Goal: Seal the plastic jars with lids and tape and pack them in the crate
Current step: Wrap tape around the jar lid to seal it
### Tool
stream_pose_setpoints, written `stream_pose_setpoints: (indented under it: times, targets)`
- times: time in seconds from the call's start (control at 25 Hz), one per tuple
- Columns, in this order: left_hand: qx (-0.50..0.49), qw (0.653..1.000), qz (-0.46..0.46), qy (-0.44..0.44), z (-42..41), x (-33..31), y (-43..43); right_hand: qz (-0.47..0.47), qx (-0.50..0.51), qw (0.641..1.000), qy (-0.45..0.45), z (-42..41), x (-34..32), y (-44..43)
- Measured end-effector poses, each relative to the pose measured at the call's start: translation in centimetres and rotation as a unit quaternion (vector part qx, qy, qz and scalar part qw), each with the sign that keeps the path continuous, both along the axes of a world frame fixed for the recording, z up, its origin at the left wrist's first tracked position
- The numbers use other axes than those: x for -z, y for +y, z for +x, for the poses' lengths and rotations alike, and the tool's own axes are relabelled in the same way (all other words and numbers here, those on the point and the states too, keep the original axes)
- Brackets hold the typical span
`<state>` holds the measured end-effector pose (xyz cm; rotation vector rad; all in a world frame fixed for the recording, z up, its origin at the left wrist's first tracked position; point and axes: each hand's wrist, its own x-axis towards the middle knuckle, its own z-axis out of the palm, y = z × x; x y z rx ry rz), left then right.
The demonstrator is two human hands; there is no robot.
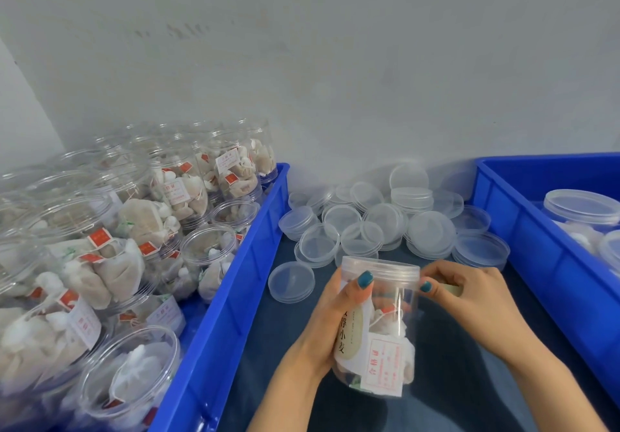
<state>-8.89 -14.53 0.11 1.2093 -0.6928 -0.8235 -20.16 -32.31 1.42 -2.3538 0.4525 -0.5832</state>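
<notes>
A blue crate [235, 280] on the left holds many open clear jars [134, 381] stuffed with tea bags. A second blue crate [523, 230] on the right holds lidded ones. Between them, on dark cloth, lies a heap of loose lids [429, 233]. In front of it both hands hold up one jar [385, 331]. It is clear plastic, packed with pale tea bags and a red-printed slip, with a white label on its side. Its translucent lid [380, 268] is on. The left hand [332, 317] curls round the jar's side. The right hand [469, 294] pinches at the lid's edge.
</notes>
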Motion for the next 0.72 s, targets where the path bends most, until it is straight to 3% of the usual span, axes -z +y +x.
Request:
stream_pose_setpoints:
  times: [0.28,0.44,0.56,0.72]
  targets:
    - [-0.013,0.995,0.073,-0.067,0.5,0.0,-0.1,0.023,-0.063,0.996,-0.064,-0.5,-0.7,0.9]
    - [-0.112,0.985,0.020,-0.131,0.5,0.2,-0.8,0.092,-0.038,0.995,-0.028,-0.7,-0.7,0.7]
    - [-0.217,0.952,0.038,-0.210,-0.3,0.4,-1.4,0.097,-0.015,0.995,-0.007,-0.3,-0.2,0.9]
    - [-0.232,0.911,0.122,-0.319,-1.2,0.0,-1.9,0.111,-0.009,0.993,-0.039,-0.1,0.1,1.3]
